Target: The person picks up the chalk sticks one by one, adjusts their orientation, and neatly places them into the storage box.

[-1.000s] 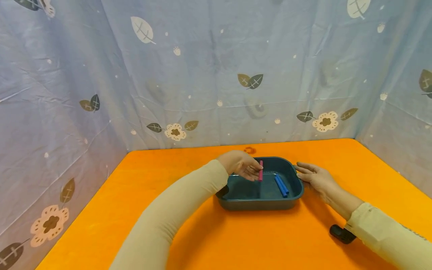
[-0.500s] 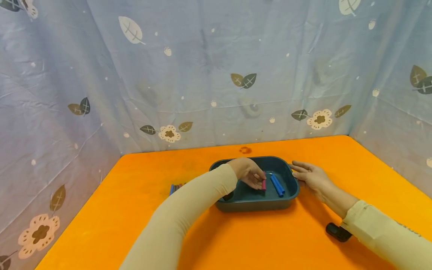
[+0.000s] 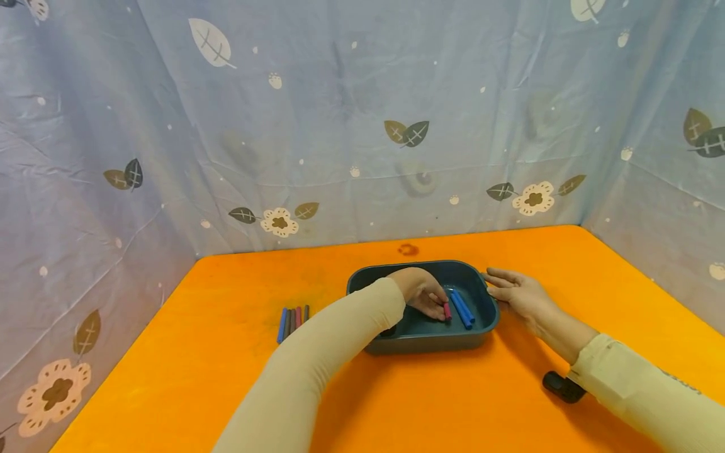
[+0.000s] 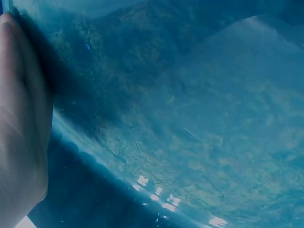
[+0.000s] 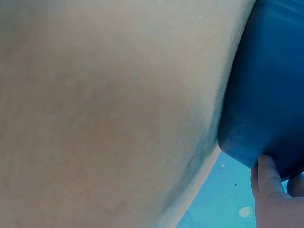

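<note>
My left hand (image 3: 423, 294) reaches down into a dark blue-grey tray (image 3: 430, 343), pinching a short dark-pink stick (image 3: 447, 311) between thumb and fingers. Right of that stick, two blue sticks (image 3: 463, 309) lie side by side on the tray floor. At the tray's right end, my right hand (image 3: 523, 299) touches the outside with mostly straight fingers. The right wrist view shows fingertips (image 5: 267, 164) against the tray wall (image 5: 266, 95). In the left wrist view, part of the left hand (image 4: 21, 128) shows over the tray floor (image 4: 190, 118); the pink stick is out of that view.
Several blue, dark and red sticks (image 3: 291, 322) lie in a row on the orange table (image 3: 170, 365), left of the tray and partly behind the left sleeve (image 3: 328, 358). A patterned curtain (image 3: 317, 126) hangs behind and at both sides. A black device (image 3: 562, 386) sits under the right wrist.
The left hand has lowered the pink stick into the tray, close to the blue ones. The row of sticks on the left has come into view. The right hand stays at the tray's end.
</note>
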`<state>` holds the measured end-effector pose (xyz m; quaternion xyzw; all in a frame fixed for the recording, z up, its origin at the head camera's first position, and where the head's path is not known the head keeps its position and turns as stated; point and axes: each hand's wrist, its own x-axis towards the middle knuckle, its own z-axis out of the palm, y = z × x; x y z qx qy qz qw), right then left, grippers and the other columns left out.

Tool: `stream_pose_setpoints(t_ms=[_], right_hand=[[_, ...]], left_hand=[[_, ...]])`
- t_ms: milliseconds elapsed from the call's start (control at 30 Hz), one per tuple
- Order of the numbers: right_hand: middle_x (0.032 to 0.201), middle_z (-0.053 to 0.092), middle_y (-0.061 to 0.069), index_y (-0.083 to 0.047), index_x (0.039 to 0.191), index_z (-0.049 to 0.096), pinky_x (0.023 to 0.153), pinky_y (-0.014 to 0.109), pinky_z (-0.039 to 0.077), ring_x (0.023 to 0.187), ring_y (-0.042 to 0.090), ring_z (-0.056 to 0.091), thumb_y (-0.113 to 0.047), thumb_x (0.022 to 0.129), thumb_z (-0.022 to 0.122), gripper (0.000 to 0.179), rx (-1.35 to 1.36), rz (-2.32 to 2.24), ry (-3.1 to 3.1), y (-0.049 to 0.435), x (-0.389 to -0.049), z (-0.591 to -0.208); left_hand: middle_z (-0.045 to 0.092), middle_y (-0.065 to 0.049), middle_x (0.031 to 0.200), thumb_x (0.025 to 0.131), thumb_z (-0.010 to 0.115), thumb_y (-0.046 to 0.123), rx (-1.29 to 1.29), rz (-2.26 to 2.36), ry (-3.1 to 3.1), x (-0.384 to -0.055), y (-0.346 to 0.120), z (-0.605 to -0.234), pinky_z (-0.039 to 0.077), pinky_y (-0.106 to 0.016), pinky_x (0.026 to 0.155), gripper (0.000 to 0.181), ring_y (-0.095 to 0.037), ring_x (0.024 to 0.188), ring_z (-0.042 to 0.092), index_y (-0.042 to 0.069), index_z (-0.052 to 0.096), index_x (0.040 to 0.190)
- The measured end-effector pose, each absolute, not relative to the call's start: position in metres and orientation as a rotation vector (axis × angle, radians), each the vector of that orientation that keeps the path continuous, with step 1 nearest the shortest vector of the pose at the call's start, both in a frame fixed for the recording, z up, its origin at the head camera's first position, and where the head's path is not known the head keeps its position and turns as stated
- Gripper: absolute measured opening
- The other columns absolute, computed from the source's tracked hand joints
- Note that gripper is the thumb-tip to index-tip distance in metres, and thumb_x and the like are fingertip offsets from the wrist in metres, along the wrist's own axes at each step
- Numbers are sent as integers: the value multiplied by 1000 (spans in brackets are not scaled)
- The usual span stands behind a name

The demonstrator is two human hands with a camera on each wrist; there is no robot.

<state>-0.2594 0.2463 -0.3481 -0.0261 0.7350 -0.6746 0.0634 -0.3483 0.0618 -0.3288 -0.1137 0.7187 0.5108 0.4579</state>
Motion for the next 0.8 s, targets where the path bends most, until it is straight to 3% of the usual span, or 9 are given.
stream_pose_setpoints(t_ms=[100, 233, 567, 800], right_hand=[[153, 14, 31, 12, 150, 9, 76, 18, 53, 89, -9, 58, 1, 102, 43, 60, -72, -2048, 2215, 246, -259, -348], [152, 13, 32, 12, 149, 9, 76, 18, 53, 88, -9, 59, 1, 102, 43, 60, -77, -2054, 2218, 246, -259, -349], [152, 12, 32, 12, 149, 9, 74, 18, 53, 88, -7, 60, 1, 101, 44, 61, -87, -2080, 2209, 246, -256, -349], [152, 13, 32, 12, 149, 9, 75, 18, 52, 88, -9, 58, 1, 102, 44, 60, -86, -2051, 2226, 245, -254, -350]], left_hand=[[62, -26, 110, 101, 51, 3, -270, 1253, 1762, -348, 60, -328, 42, -37, 103, 18, -33, 127, 50, -10, 56, 111], [54, -25, 133, 101, 50, 4, -237, 1258, 1751, -349, 57, -326, 41, -38, 104, 35, -35, 127, 49, -11, 49, 133], [45, -25, 142, 103, 48, 5, -148, 1453, 1714, -345, 33, -295, 37, -39, 107, 41, -36, 131, 45, -9, 41, 141], [47, -23, 141, 104, 48, 11, -21, 1493, 1764, -332, -2, -268, 38, -37, 107, 42, -33, 131, 46, -6, 43, 142]])
